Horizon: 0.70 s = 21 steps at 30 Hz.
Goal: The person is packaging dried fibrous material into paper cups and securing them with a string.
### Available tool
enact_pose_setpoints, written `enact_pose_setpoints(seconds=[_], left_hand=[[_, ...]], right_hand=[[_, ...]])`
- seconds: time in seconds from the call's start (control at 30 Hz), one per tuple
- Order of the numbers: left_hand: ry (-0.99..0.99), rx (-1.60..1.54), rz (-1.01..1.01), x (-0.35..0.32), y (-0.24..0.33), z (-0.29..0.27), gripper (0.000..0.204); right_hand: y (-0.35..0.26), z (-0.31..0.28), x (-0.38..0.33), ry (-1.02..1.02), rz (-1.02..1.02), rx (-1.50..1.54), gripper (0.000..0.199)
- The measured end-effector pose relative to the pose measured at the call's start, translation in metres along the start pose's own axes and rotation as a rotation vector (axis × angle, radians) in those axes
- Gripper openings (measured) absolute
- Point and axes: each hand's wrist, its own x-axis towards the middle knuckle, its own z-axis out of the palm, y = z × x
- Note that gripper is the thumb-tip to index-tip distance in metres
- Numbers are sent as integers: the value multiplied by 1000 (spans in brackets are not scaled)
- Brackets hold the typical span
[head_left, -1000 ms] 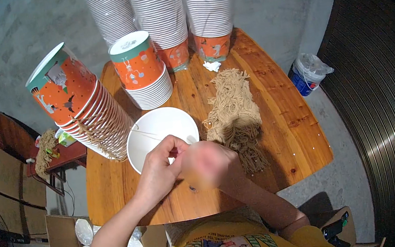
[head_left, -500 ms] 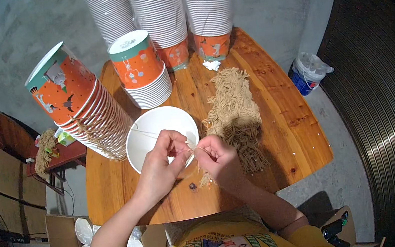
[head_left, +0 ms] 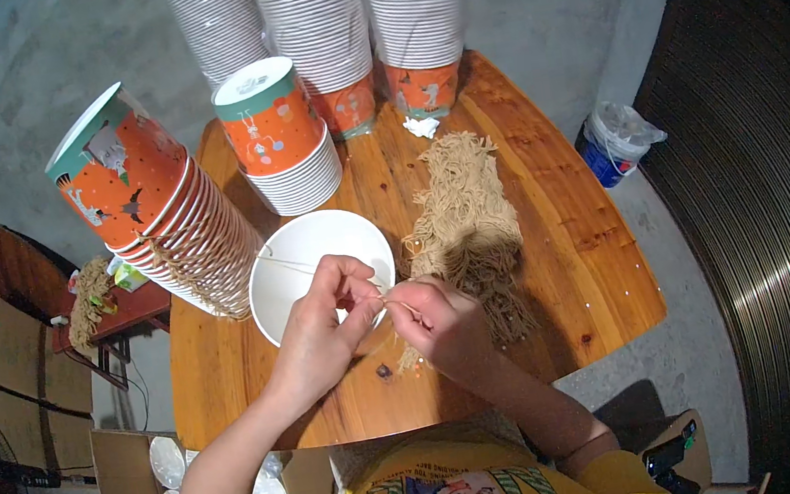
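Note:
A white paper bucket (head_left: 288,237) stands mouth up on the wooden table, its inside facing me. From its left rim a thin beige cord (head_left: 288,263) runs across the mouth to my fingers. My left hand (head_left: 314,331) pinches the cord above the bucket's near right side. Close beside it, my right hand (head_left: 438,324) is also closed on the cord, fingertips curled in. Exactly how the cord passes between the fingertips is too small to tell. To the right lies a thick bundle of beige cords (head_left: 464,197), its near end in shadow.
A leaning stack of orange buckets (head_left: 127,168), cords hanging on its side, stands at the left. Behind are a shorter stack (head_left: 269,128) and tall wrapped stacks (head_left: 314,26). A crumpled white tissue (head_left: 422,127) and several tiny beads lie on the wooden table (head_left: 577,252).
My right hand has shifted slightly right and turned, drawing a little away from my left hand with the cord between them. The left hand stays nearly in place.

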Motion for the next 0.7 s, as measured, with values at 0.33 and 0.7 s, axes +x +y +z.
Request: enact_pose_setpoints(seconds=[0.33,0.7], left_hand=[[1,112,-3,-1,13,0,24],[-72,185,125,0,9,3,26]], right_hand=[[-5,-5,9,-29,33,-17,18],[-4,0,3,-116,400,400,15]])
